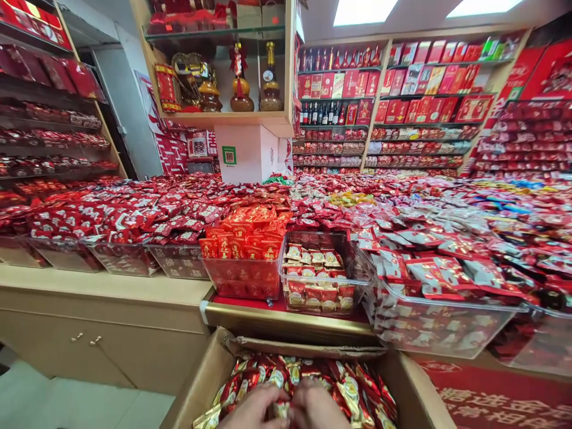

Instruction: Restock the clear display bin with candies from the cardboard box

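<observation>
One cardboard box (420,390) of red-and-gold packets (351,394) stands before the bench (292,319). Left hand (257,406) and right hand (316,406) sit close together over the packets; whether either grip is clamped on one cannot be told.

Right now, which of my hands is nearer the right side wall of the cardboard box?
Right. Your right hand is over the packets, left of the cardboard box's right wall; your left hand sits left of your right, farther from that wall.

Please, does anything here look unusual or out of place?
The clear bin of cream-and-red packets beyond the cardboard box looks underfilled: its contents sit low, while neighbouring bins are heaped.
</observation>
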